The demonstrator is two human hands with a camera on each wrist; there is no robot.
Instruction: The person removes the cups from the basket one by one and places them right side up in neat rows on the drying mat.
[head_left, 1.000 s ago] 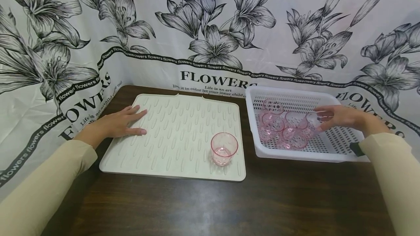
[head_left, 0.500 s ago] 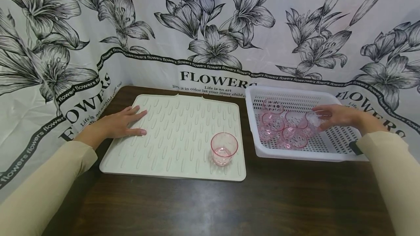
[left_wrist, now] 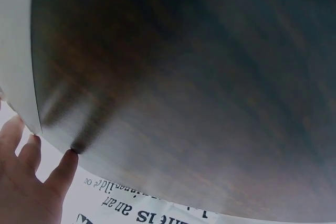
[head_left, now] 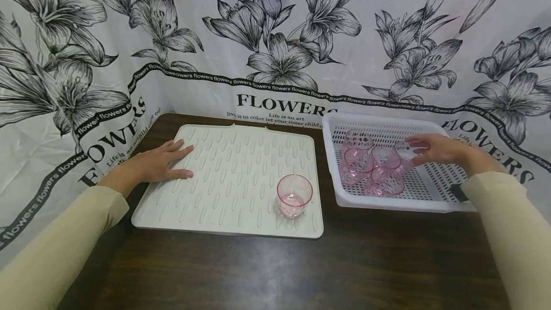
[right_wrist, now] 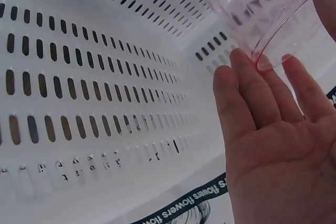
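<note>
My right hand (head_left: 443,151) is in the white plastic basket (head_left: 396,204), pinching a clear pink drinking glass (head_left: 402,149). In the right wrist view, fingers and thumb sit on either side of this glass (right_wrist: 257,17), at its rim; its far end runs out of view. Several more pink glasses (head_left: 358,160) crowd the basket's left half. My left hand (head_left: 157,162) lies with spread fingers on the left edge of a cream ridged drying mat (head_left: 232,181). Another pink glass (head_left: 294,196) stands upright near the mat's right edge.
Both mat and basket rest on a dark wooden table (head_left: 275,267), the basket to the right of the mat. A white cloth (head_left: 185,94) printed with black flowers and lettering hangs behind and along the left side.
My right hand has moved a little left in the basket, and the glass at its fingertips has shifted left and back with it. The left hand stays in place on the mat.
</note>
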